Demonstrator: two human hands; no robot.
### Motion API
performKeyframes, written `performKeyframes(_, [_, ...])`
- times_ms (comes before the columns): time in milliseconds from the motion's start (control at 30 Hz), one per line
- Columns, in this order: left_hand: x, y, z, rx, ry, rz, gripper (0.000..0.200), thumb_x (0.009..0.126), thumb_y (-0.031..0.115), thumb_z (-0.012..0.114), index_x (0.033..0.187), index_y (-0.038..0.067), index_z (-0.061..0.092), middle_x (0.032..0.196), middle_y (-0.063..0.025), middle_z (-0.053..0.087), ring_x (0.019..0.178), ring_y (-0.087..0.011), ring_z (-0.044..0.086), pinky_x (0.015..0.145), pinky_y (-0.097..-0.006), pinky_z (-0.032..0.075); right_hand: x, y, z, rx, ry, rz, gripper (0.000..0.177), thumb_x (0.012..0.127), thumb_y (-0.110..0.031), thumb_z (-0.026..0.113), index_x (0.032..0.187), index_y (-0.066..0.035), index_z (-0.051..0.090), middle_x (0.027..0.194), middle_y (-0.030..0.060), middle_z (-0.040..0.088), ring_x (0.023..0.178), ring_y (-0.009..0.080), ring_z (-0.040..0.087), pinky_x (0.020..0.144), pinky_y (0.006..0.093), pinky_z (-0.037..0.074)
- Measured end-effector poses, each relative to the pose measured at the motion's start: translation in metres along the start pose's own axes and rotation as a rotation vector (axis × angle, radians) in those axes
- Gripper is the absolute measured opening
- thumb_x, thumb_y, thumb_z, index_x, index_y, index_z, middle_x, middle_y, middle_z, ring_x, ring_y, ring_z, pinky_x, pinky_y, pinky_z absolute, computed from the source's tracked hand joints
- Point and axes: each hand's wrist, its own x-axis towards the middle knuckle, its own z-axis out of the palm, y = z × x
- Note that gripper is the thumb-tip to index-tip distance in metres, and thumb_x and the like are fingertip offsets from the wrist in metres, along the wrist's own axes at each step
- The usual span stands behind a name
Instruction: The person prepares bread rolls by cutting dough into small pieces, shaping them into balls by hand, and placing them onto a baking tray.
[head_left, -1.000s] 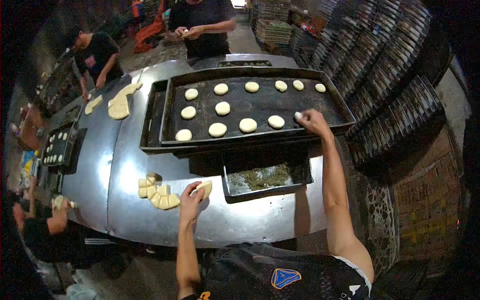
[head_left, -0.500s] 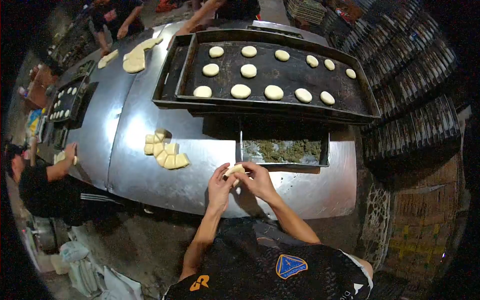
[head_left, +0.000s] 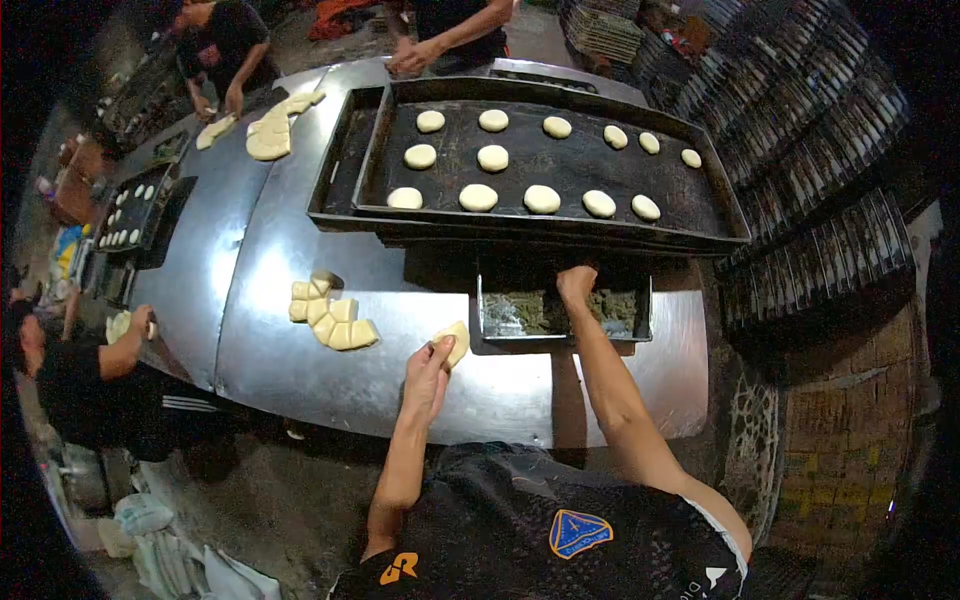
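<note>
A flattened piece of pale dough (head_left: 457,343) is held in my left hand (head_left: 430,368), just left of the filling container. My right hand (head_left: 577,285) reaches into that metal container (head_left: 484,310), its closed fingers at the crumbly greenish-brown filling (head_left: 527,311); what they grip, if anything, is hidden. Several cut dough pieces (head_left: 331,320) lie joined in a curved cluster on the metal table, left of my left hand.
Beyond the container a large dark tray (head_left: 560,219) holds several dough rounds (head_left: 478,197). More dough (head_left: 269,136) lies at the far left. People work at the far and left table edges. Stacked trays (head_left: 830,245) stand right.
My hands have separated. My right hand has moved forward and right into the filling container, while my left hand keeps the dough, now spread flatter. A person's hands across the table have come together.
</note>
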Motion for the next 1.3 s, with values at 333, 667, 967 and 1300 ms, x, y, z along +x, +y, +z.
performKeyframes(333, [0.009, -0.003, 0.003, -0.035, 0.047, 0.030, 0.038, 0.092, 0.019, 0.061, 0.118, -0.009, 0.053, 0.114, -0.0118, 0.061, 0.103, -0.0163, 0.059, 0.091, -0.0266, 0.046, 0.024, 0.024, 0.008, -0.102, -0.293, -0.047, 0.034, 0.075, -0.014, 0.067, 0.103, 0.005, 0.064, 0.106, 0.0219, 0.066, 0.099, 0.0350, 0.063, 0.086, 0.0392, 0.048])
performKeyframes(667, [0.003, -0.002, -0.006, -0.062, 0.056, 0.042, 0.036, 0.092, 0.021, 0.061, 0.118, -0.005, 0.054, 0.112, -0.0101, 0.062, 0.100, -0.0152, 0.060, 0.087, -0.0268, 0.048, 0.072, 0.113, 0.130, -0.385, -0.159, -0.321, 0.029, 0.074, -0.029, 0.059, 0.070, -0.003, 0.072, 0.074, 0.0199, 0.067, 0.074, 0.0363, 0.066, 0.073, 0.0436, 0.051])
performKeyframes(967, [0.014, 0.000, 0.003, -0.091, 0.023, 0.024, 0.038, 0.094, 0.021, 0.058, 0.119, -0.007, 0.053, 0.114, -0.0130, 0.060, 0.104, -0.0178, 0.059, 0.092, -0.0296, 0.048, -0.003, 0.027, -0.042, 0.454, -0.238, -0.053, 0.035, 0.080, -0.021, 0.072, 0.099, 0.007, 0.064, 0.094, 0.0151, 0.068, 0.086, 0.0231, 0.065, 0.077, 0.0323, 0.049])
performKeyframes(1300, [0.042, -0.019, 0.064, 0.132, -0.128, -0.064, 0.033, 0.093, 0.021, 0.060, 0.116, -0.003, 0.057, 0.106, -0.0071, 0.062, 0.098, -0.0147, 0.060, 0.085, -0.0286, 0.049, -0.129, -0.046, -0.099, 0.338, -0.269, -0.904, 0.035, 0.084, -0.010, 0.068, 0.117, -0.003, 0.061, 0.111, 0.0081, 0.064, 0.101, 0.0159, 0.057, 0.082, 0.0314, 0.047])
